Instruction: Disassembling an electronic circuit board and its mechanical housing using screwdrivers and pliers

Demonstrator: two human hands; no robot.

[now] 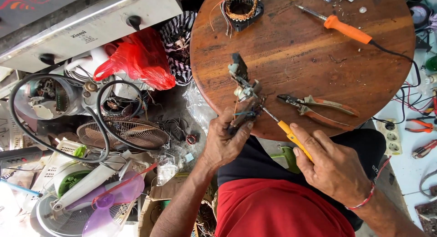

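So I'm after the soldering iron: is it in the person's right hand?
No, the right hand holds a yellow-handled screwdriver; the orange soldering iron lies on the round table.

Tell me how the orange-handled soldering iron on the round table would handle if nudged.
The soldering iron has a round handle, so it would probably roll a little. Its black cord trails off the table edge and would likely drag it back.

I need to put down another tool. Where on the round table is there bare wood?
On the round table, the widest bare patch lies mid-table, between the soldering iron, the pliers and the wound coil. The left rim is bare too. The near edge is crowded by both hands' work.
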